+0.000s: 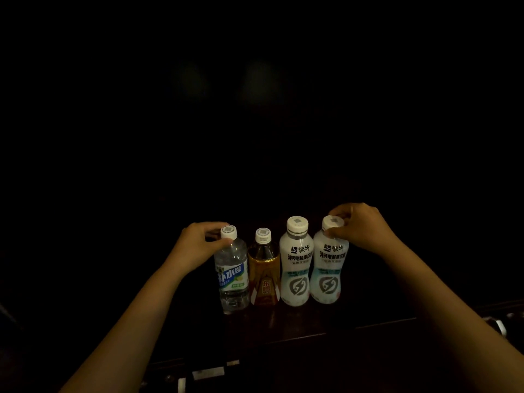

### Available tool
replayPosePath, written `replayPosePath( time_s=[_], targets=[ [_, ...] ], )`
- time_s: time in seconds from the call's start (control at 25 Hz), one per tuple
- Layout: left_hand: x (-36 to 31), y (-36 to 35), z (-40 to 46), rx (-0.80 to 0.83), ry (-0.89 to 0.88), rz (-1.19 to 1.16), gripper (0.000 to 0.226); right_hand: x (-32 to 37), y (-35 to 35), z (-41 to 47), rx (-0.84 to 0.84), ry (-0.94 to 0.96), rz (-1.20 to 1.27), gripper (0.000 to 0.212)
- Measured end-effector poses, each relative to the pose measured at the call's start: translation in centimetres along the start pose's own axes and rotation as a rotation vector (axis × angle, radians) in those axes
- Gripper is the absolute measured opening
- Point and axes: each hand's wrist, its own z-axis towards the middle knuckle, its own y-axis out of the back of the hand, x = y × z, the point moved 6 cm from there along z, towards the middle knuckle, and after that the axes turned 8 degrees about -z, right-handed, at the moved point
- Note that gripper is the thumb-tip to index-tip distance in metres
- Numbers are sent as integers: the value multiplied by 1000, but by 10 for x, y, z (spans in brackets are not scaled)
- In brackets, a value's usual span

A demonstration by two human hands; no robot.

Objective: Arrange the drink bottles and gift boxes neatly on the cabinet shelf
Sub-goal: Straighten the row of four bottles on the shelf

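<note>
Several drink bottles stand upright in a tight row on a dark wooden shelf [297, 327]. From the left: a clear water bottle [232, 276] with a blue and green label, a small amber bottle [263, 275], then two white bottles [295, 268] [329, 268] with grey emblems. My left hand [200, 241] grips the clear bottle at its neck and white cap. My right hand [360, 228] holds the rightmost white bottle by its cap. No gift boxes show in the dark.
The scene is very dark; the cabinet's back and sides are not visible. The shelf's front edge [283, 343] runs below the bottles. Pale metal fittings glint at the lower left [208, 373] and at the right edge [499, 324].
</note>
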Motion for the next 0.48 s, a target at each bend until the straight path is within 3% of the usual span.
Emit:
replayPosePath(
  time_s=[0.48],
  targets=[
    [0, 1, -5, -50, 16, -39, 37, 1, -1, -1, 37, 31, 18, 38]
  ],
)
